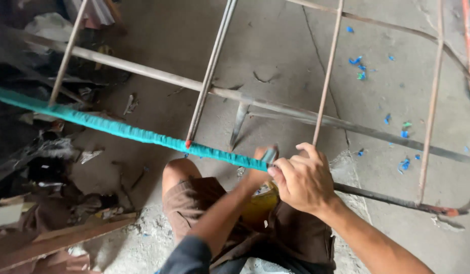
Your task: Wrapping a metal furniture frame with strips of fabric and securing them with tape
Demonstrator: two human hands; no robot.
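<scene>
A metal rod frame (275, 104) stands over the concrete floor in front of me. Its near bar is wrapped in teal tape (118, 128) from the far left up to my hands; past them the bar is bare dark metal (382, 199). My right hand (303, 180) is closed around the bar right where the wrap ends. My left hand (261, 161) reaches up from under the bar and pinches the end of the teal tape there. A yellow object (261, 202) lies on my lap below, partly hidden by my arms.
Scrap wood and dark debris (47, 203) are piled at the left. Blue and green tape scraps (359, 66) lie scattered on the floor at the right. Thin upright rods (327, 76) cross the frame. My knee in brown shorts (186, 195) sits under the bar.
</scene>
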